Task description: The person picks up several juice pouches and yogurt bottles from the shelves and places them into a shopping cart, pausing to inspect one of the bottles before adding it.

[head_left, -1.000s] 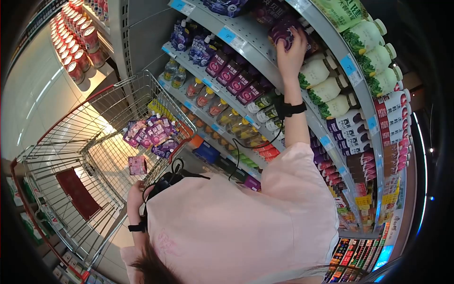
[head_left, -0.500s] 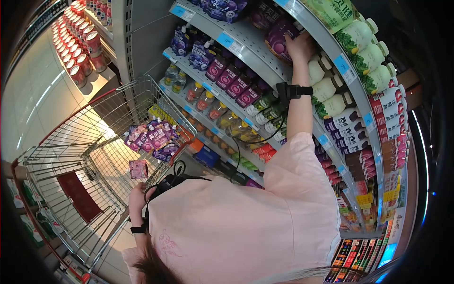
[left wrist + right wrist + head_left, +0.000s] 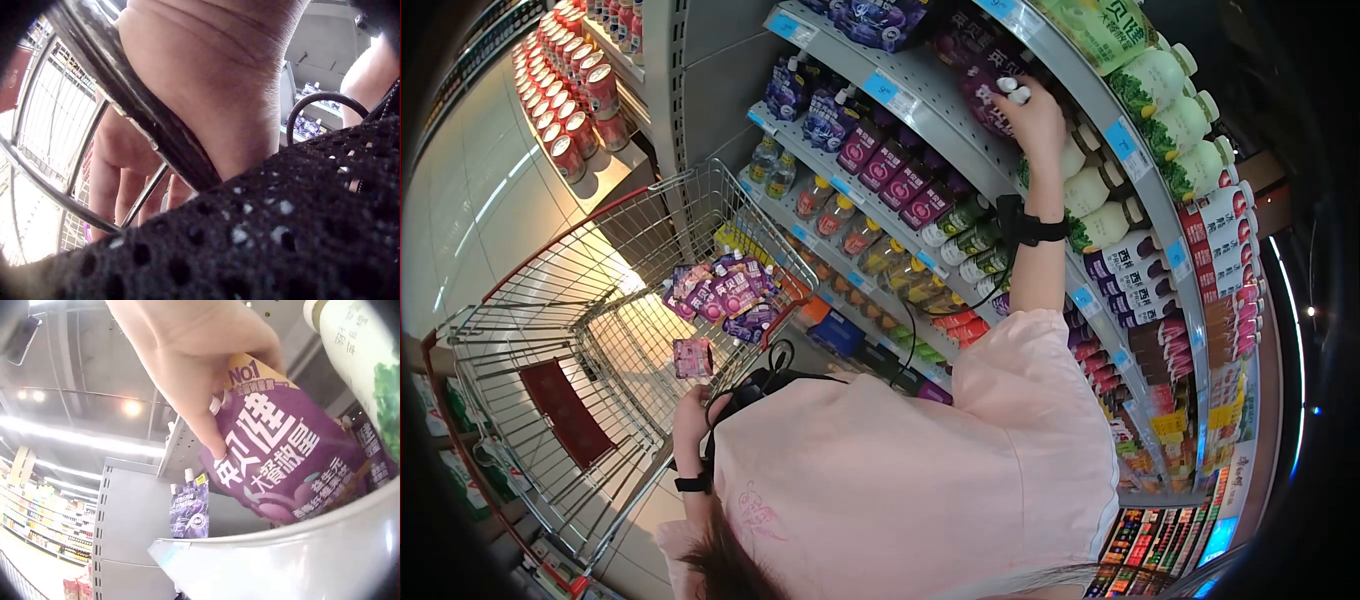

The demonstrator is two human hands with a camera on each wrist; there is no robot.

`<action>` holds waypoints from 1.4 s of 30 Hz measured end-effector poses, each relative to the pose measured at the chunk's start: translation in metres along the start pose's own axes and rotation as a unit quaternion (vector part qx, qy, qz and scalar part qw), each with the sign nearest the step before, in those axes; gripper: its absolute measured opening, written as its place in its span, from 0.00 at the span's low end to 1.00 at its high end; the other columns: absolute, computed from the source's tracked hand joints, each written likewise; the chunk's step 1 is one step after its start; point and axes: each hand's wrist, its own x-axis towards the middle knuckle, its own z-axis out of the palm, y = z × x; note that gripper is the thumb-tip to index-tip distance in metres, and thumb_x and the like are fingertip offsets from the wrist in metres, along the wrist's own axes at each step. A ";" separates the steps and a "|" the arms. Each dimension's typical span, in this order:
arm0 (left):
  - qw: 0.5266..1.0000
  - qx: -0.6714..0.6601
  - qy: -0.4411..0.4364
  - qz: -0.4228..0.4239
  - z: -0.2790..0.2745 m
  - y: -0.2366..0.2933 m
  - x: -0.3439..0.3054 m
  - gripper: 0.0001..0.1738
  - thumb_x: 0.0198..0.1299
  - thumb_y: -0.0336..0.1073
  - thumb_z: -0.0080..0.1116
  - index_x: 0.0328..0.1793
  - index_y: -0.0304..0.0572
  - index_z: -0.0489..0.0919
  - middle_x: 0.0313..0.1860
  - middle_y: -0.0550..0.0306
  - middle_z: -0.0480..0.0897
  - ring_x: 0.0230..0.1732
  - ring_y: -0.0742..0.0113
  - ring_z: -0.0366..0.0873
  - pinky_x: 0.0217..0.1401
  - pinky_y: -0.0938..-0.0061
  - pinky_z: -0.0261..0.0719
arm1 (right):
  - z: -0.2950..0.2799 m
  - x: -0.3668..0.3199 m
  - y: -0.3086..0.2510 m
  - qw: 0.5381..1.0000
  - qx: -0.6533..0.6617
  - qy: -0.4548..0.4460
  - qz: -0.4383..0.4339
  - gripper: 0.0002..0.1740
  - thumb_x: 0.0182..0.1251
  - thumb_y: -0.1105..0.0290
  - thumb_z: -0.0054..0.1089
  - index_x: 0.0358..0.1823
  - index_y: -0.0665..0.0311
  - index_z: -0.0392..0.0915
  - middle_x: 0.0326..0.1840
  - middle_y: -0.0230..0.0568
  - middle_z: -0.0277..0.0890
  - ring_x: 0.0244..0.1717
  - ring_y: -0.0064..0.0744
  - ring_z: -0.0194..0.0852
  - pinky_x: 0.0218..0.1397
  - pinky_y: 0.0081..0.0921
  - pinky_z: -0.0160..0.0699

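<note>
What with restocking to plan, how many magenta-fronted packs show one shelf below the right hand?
4: first pack beside spouted pouches, then second pack, third pack, fourth pack beside green containers; others may hide behind.

R hand [image 3: 1038,128]: free rm L of purple pouch [image 3: 275,456], bare deck [image 3: 938,92]; white btls [image 3: 1090,192] block R; shelf lip [image 3: 300,550] in front | L hand [image 3: 691,412]: cart bar [image 3: 134,103] against it; cable loop [image 3: 328,95] nr.

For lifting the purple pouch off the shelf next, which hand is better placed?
Probably the right hand: it grips the purple pouch by its top at the shelf, while the left hand rests on the shopping cart.
</note>
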 end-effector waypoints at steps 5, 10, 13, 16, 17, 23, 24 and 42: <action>1.000 0.016 -0.007 0.009 -0.001 0.001 0.000 0.29 0.46 0.54 0.66 0.42 0.32 0.78 0.33 0.42 0.81 0.37 0.48 0.80 0.39 0.65 0.76 | -0.005 -0.025 -0.031 0.999 -0.025 0.021 -0.028 0.11 0.55 0.57 0.58 0.34 0.54 0.80 0.29 0.44 0.78 0.34 0.48 0.76 0.34 0.37 0.73; 1.000 0.020 -0.008 0.006 -0.003 0.005 -0.001 0.29 0.47 0.54 0.66 0.42 0.32 0.78 0.33 0.42 0.81 0.37 0.47 0.80 0.38 0.64 0.76 | -0.016 -0.055 -0.062 0.963 0.166 0.169 -0.131 0.09 0.51 0.65 0.66 0.30 0.62 0.79 0.23 0.41 0.76 0.25 0.39 0.76 0.28 0.28 0.72; 1.000 0.009 -0.005 0.024 0.000 -0.003 0.002 0.33 0.45 0.55 0.66 0.45 0.30 0.77 0.34 0.41 0.82 0.33 0.52 0.81 0.36 0.67 0.76 | -0.008 -0.072 -0.088 0.920 0.372 0.030 -0.115 0.10 0.49 0.68 0.68 0.31 0.65 0.79 0.19 0.40 0.75 0.19 0.28 0.71 0.25 0.20 0.69; 1.000 0.016 -0.008 0.008 -0.003 0.003 0.001 0.33 0.45 0.55 0.66 0.44 0.29 0.77 0.34 0.41 0.82 0.33 0.52 0.81 0.36 0.67 0.76 | 0.036 -0.105 -0.117 0.886 0.421 -0.147 -0.124 0.10 0.49 0.66 0.67 0.31 0.62 0.80 0.22 0.42 0.76 0.22 0.33 0.75 0.27 0.24 0.71; 1.000 0.010 -0.015 -0.003 -0.003 0.003 0.001 0.33 0.44 0.55 0.67 0.45 0.30 0.77 0.33 0.41 0.82 0.34 0.51 0.81 0.36 0.67 0.76 | 0.055 -0.121 -0.127 0.890 0.392 -0.164 -0.165 0.10 0.49 0.66 0.68 0.32 0.62 0.80 0.22 0.39 0.77 0.22 0.30 0.75 0.26 0.24 0.70; 0.999 0.047 -0.004 -0.010 -0.002 0.000 -0.001 0.35 0.44 0.60 0.66 0.47 0.35 0.78 0.37 0.42 0.82 0.40 0.46 0.80 0.42 0.62 0.77 | 0.171 -0.217 -0.166 0.855 0.278 -0.375 -0.225 0.12 0.49 0.58 0.66 0.30 0.56 0.81 0.25 0.42 0.78 0.29 0.45 0.77 0.31 0.38 0.72; 0.998 0.054 -0.004 -0.013 -0.003 0.002 -0.001 0.36 0.43 0.60 0.66 0.47 0.36 0.78 0.38 0.42 0.82 0.40 0.46 0.80 0.43 0.62 0.77 | 0.183 -0.229 -0.171 0.848 0.268 -0.394 -0.232 0.12 0.49 0.58 0.66 0.31 0.56 0.81 0.25 0.42 0.78 0.29 0.45 0.77 0.31 0.38 0.72; 0.999 0.029 -0.009 -0.023 0.000 -0.001 0.001 0.38 0.43 0.61 0.66 0.50 0.35 0.76 0.40 0.41 0.81 0.43 0.45 0.79 0.45 0.62 0.77 | 0.239 -0.205 -0.136 0.775 0.414 -0.466 -0.104 0.25 0.61 0.65 0.58 0.59 0.65 0.66 0.54 0.49 0.72 0.58 0.41 0.70 0.57 0.34 0.70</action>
